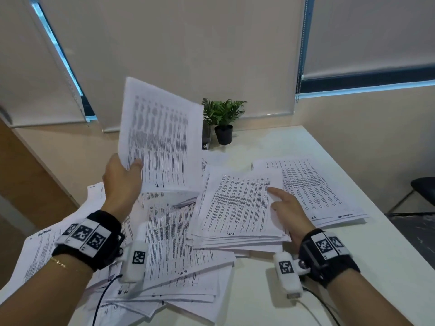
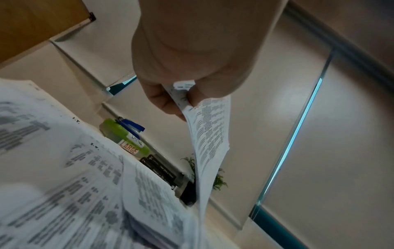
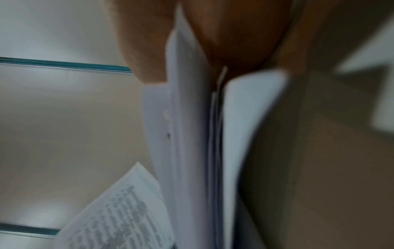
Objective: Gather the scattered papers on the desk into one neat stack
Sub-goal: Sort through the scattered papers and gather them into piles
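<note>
Printed white papers lie scattered over the white desk [image 1: 341,267]. My left hand [image 1: 124,177] pinches a raised sheet [image 1: 162,137] by its lower left edge, thumb on the printed face; the left wrist view shows that sheet [image 2: 211,134] edge-on between thumb and fingers. My right hand [image 1: 286,208] grips the right edge of a gathered bundle [image 1: 237,208], thumb on top and fingers beneath. In the right wrist view the bundle [image 3: 198,151] is seen edge-on in that grip. A loose pile [image 1: 179,262] lies at the front left, and another sheet group [image 1: 313,184] lies at the right.
A small potted plant [image 1: 223,118] stands at the desk's back edge beside a dark stapler-like object [image 1: 206,137]. A green box labelled LARGE [image 2: 125,138] and dark books [image 2: 160,168] sit by the wall. A dark chair [image 1: 421,191] stands right of the desk.
</note>
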`<action>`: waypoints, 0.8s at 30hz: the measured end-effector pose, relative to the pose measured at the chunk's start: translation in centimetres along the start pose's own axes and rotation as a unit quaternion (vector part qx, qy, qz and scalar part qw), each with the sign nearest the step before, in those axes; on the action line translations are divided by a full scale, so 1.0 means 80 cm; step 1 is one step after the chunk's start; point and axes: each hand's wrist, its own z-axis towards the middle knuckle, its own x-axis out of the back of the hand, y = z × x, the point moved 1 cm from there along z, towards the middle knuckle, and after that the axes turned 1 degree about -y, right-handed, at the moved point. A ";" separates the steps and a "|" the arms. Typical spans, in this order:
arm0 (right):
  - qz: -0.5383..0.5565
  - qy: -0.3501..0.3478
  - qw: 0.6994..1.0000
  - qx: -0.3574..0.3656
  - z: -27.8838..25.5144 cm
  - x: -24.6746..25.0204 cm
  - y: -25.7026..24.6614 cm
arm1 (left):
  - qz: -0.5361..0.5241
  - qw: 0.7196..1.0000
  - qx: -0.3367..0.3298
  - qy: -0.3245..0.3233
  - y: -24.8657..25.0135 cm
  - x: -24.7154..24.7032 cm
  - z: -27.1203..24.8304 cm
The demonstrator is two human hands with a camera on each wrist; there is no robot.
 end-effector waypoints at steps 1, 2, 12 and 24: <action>-0.002 -0.003 1.000 -0.001 -0.001 0.000 0.000 | -0.036 0.999 0.007 0.005 0.005 -0.001 0.000; -0.002 -0.004 1.000 -0.003 -0.001 -0.001 0.001 | -0.065 0.998 0.017 0.005 0.008 -0.003 -0.001; 0.019 -0.003 1.000 -0.010 -0.006 -0.004 -0.012 | -0.010 0.954 0.133 -0.269 -0.006 -0.070 -0.079; 0.005 -0.008 1.000 0.025 -0.006 -0.002 0.001 | 0.192 0.937 0.128 -0.263 -0.053 -0.071 -0.038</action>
